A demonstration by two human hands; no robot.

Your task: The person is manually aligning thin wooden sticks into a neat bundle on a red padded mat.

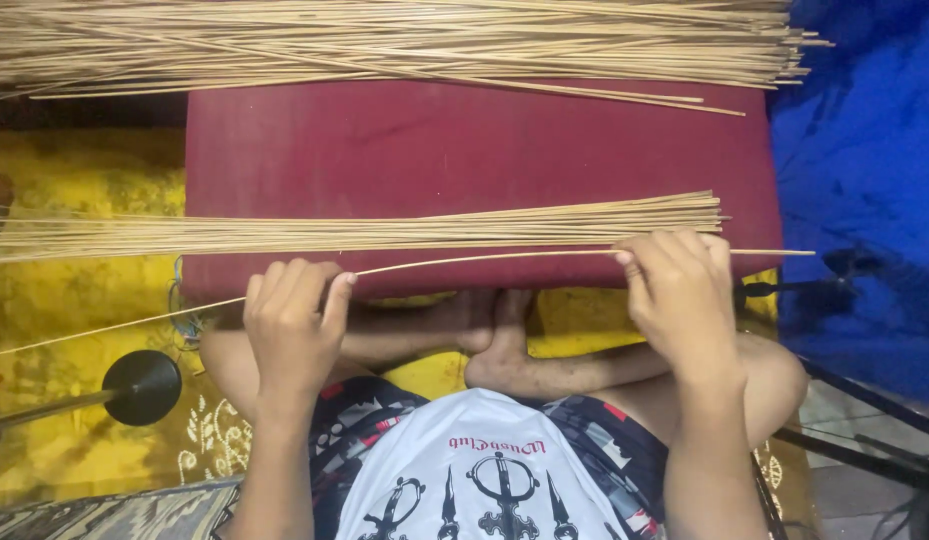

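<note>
A single thin, pale tan bamboo stick [484,260] runs almost level across the near edge of a dark red padded cushion [464,150], its right tip reaching past the cushion's right edge and its left end sloping down over a yellow patterned cloth [74,400]. Both hands are closed on it: the left hand [292,325] pinches it near the cushion's lower left corner, fingers curled over the stick, and the right hand [684,295] grips it near the right end, fingertips [624,258] pressed on the stick. Just beyond the stick, a flat bundle of like sticks [384,232] lies across the middle of the cushion, spreading out to the left past its edge. A much larger heap of sticks [404,40] lies along the cushion's far edge. The person sits cross-legged, bare feet [494,335] tucked beneath the cushion's near edge. A round black base on a rod [141,387] rests on the yellow cloth to the left, and blue sheeting [864,180] lies to the right.
</note>
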